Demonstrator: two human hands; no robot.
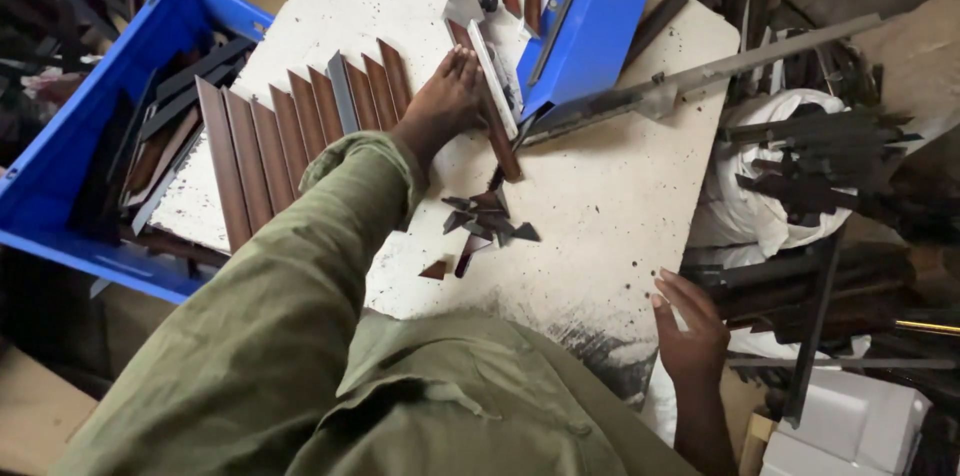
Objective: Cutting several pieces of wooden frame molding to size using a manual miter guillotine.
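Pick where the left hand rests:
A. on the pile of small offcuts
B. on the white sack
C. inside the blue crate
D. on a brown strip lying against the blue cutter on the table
D: the left hand presses a brown strip beside the blue cutter, clear of the offcuts.
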